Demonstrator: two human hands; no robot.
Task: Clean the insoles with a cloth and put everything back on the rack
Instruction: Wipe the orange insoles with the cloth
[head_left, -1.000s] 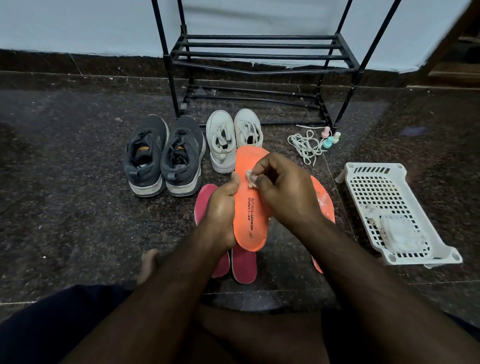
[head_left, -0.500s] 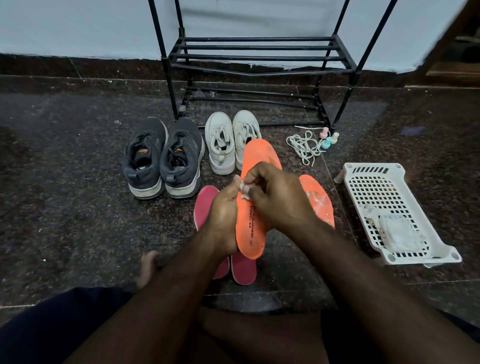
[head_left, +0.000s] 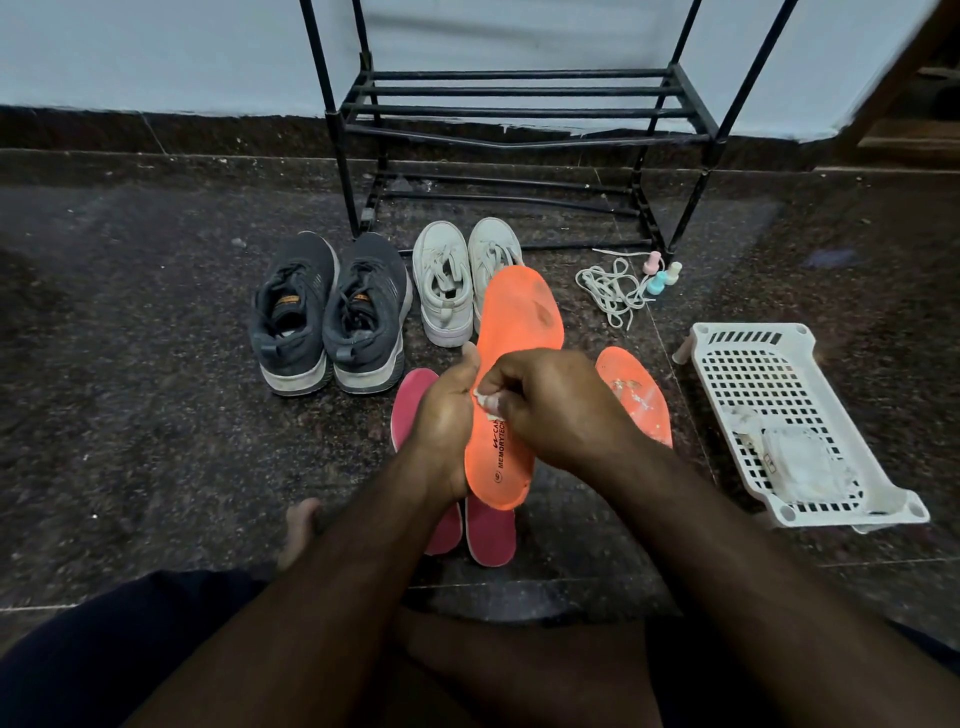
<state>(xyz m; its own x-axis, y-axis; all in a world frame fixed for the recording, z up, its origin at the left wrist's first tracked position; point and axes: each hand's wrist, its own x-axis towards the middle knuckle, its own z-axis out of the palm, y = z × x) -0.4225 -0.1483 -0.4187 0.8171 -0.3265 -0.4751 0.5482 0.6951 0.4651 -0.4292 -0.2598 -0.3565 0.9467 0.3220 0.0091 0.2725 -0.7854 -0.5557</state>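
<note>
While the left hand (head_left: 441, 421) grips the orange insole (head_left: 511, 374), the right hand (head_left: 556, 402) pinches a cloth (head_left: 485, 401)

Both forearms reach forward and meet in the middle, where the left hand (head_left: 447, 421) grips the edge of an upright orange insole (head_left: 511, 364), thumb up along it, while the right hand (head_left: 550, 402), fingers curled, pinches a small white cloth (head_left: 488, 402) against its face.
</note>
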